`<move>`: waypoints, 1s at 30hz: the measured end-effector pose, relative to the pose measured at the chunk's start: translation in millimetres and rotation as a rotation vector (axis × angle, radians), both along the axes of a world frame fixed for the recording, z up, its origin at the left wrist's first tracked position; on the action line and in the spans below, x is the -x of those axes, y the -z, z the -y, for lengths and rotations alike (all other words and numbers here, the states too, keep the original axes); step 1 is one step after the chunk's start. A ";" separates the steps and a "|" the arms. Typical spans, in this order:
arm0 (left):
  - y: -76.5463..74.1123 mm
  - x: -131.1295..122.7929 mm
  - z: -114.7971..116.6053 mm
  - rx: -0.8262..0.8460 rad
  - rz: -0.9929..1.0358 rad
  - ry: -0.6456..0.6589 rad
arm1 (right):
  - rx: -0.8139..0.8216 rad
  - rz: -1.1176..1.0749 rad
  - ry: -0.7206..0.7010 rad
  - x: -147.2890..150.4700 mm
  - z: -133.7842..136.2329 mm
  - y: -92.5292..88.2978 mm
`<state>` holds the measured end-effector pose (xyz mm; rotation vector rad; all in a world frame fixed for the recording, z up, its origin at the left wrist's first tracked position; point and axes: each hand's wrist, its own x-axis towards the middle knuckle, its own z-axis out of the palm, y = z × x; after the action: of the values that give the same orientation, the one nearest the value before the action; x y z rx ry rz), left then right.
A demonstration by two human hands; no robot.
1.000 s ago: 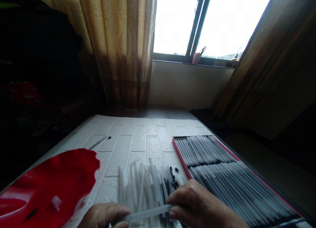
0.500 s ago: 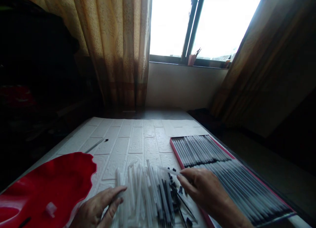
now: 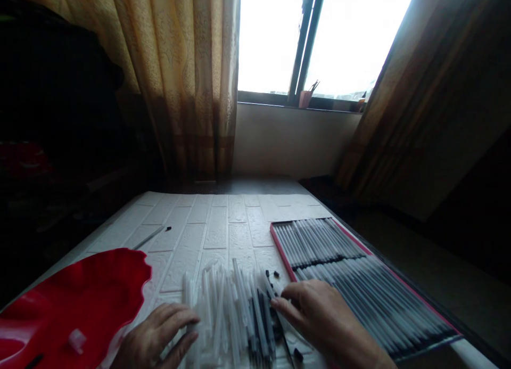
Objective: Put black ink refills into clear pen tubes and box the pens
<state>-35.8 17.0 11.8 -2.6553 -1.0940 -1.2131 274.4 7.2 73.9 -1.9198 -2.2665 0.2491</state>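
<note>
My left hand [image 3: 159, 334] rests at the left side of a pile of clear plastic pen barrels [image 3: 217, 305], its fingers bent and a gap showing between thumb and forefinger. Black pen parts [image 3: 259, 326] lie along the pile's right side. Over them, my right hand [image 3: 315, 310] pinches a slim clear pen barrel [image 3: 270, 285] with a dark tip, pointing away from me. Small black caps [image 3: 276, 274] are scattered just beyond its fingers. To the right, a shallow red-edged box [image 3: 281, 246] holds two rows of clear pens with black ends, partly covered by my right forearm.
A wavy-edged red plastic bowl [image 3: 99, 284] stands at the left with a small clear piece [image 3: 77, 341] inside. Behind it lie a single pen [image 3: 148, 238] and a black cap [image 3: 168, 228] on the white brick-patterned table [image 3: 217, 225]. Curtains and a window are beyond.
My right hand has moved slightly left and down, and the barrel at its fingertips has turned from pointing left to pointing away. My left hand stays nearly in place; the view has shifted a little.
</note>
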 end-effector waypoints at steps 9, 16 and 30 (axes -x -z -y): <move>-9.8 -13.8 5.1 -0.002 -0.019 -0.021 | -0.407 -0.559 0.160 -27.9 -15.7 -2.5; -43.9 -41.1 14.5 0.251 -0.360 0.027 | -0.637 -0.790 0.240 -39.7 -23.1 5.9; -43.1 -121.5 -10.6 0.163 -0.330 -0.005 | -0.628 -0.851 0.309 -53.7 -31.0 9.2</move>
<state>85.6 27.6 54.9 -2.8292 -1.1814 -0.6729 328.1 38.1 64.7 -1.4042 -1.2721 0.2164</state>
